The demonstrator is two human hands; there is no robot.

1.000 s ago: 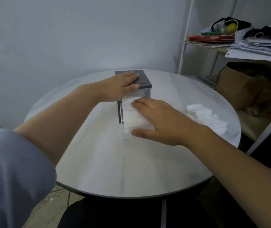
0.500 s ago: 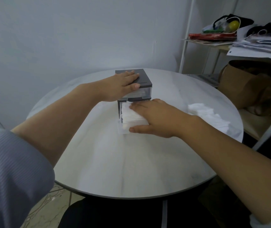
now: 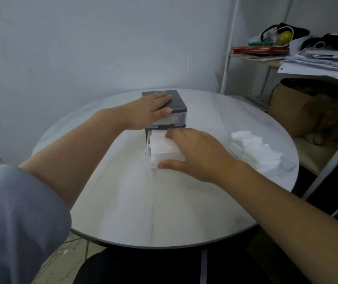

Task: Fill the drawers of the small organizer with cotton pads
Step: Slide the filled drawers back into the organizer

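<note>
Your right hand (image 3: 196, 152) covers the right side of the pulled-out lower drawer (image 3: 148, 161), so that wall and the near right corner are hidden, and you cannot tell how deep the stack of cotton pads (image 3: 162, 146) goes inside it. The upper drawer (image 3: 173, 120) sits closed; something pale shows through its cloudy front (too blurred to name). Your left wrist hides the organizer's left face.

Your left hand (image 3: 151, 111) lies palm down on the dark top of the organizer (image 3: 177, 101), fingers straight and close together, with the thumb reaching to the top's front edge. Your right hand rests flat on the stacked pads, fingers side by side with their tips near the organizer's front, the thumb spread wide along the drawer's near end.

The organizer stands upright near the far middle of the round table (image 3: 143, 212), its front facing you. The open drawer's long axis runs from the organizer toward you. A loose pile of pads (image 3: 254, 148) lies on the table to the right, apart from the drawer.
</note>
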